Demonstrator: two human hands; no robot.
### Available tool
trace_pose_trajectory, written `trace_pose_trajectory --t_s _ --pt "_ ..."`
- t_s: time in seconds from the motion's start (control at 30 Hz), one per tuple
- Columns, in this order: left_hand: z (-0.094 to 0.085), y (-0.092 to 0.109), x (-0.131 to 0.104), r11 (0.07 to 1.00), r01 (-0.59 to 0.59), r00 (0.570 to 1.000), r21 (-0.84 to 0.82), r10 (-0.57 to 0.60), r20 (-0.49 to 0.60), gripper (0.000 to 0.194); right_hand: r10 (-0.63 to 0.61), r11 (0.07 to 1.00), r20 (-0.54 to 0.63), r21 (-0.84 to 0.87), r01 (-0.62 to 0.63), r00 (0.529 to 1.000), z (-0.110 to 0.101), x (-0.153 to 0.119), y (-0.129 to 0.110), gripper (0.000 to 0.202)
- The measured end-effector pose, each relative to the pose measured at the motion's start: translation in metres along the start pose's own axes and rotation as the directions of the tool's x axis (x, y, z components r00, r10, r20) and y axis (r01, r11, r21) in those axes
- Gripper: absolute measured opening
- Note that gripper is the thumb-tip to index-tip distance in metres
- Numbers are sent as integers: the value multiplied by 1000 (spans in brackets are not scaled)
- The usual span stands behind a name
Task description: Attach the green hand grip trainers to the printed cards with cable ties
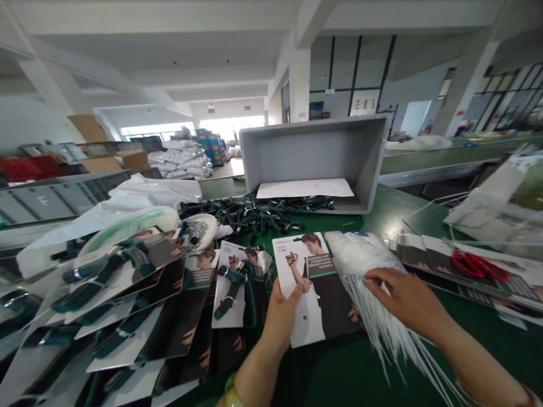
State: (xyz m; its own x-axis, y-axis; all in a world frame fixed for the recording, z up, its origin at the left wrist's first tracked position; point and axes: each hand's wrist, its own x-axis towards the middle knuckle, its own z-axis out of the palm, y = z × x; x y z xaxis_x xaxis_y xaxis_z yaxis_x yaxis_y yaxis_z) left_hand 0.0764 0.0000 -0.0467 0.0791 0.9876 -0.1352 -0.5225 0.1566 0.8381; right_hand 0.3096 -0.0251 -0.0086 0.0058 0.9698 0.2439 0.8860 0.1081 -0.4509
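My left hand grips the left edge of a backing card, printed black and white with a picture of an arm, and holds it tilted up. Over a bundle of white cable ties to its right, my right hand has its fingers bent in a pinch at the ties; the tips are partly hidden. Left of the held card lies another card with a dark green hand grip strengthener on it. More cards with grips are stacked at the far left.
Loose hand grips are heaped before a grey crate lying on its side. A white bowl of small metal parts stands left of them. Red-handled scissors rest on cards at the right. A plastic bag is behind.
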Motion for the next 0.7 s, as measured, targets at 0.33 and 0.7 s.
trace_pose_trajectory --t_s 0.33,0.7 --pt "-27 -9 16 963 30 995 267 -53 79 60 202 927 216 -356 -116 955 18 4 16 23" --pt "-29 -16 18 959 -13 1000 284 14 -1 49 264 964 286 -97 -247 921 -9 -5 55 21"
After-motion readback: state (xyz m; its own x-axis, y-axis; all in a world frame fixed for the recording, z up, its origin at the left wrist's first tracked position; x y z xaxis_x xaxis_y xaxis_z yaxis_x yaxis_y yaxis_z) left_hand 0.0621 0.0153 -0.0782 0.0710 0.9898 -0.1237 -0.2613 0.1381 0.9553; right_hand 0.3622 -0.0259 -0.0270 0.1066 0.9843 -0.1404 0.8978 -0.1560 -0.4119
